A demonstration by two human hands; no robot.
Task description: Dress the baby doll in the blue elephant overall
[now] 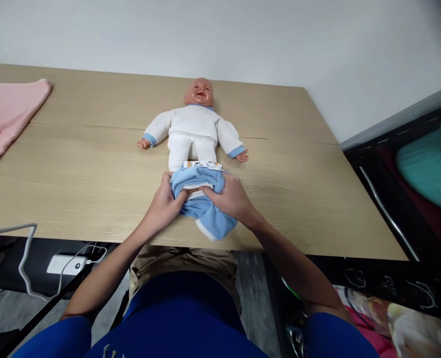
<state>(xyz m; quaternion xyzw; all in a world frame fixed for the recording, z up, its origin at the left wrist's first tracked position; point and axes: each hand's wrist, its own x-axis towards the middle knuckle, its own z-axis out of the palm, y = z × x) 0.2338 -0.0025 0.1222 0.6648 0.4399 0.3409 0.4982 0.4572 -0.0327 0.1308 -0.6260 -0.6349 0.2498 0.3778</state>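
Note:
A baby doll [196, 122] lies on its back, its head toward the wall, in a white top with blue cuffs. Its white-covered legs run toward me, and their lower ends are hidden by light blue baby pants [215, 216] with white trim and a printed band. My left hand [167, 199] grips the bunched cloth on the left side, thumb on top. On the right side, my right hand [232, 198] holds the same garment, its thumb pressed in near the white edge. Both hands are closed on the cloth close to the table's front edge.
The wooden table [93, 164] meets a white wall at the back. A pink cloth [7, 117] lies at the far left. Below the table's left front is a white power bank [66, 264] with a cable. A teal item [431, 164] sits in a dark rack at right.

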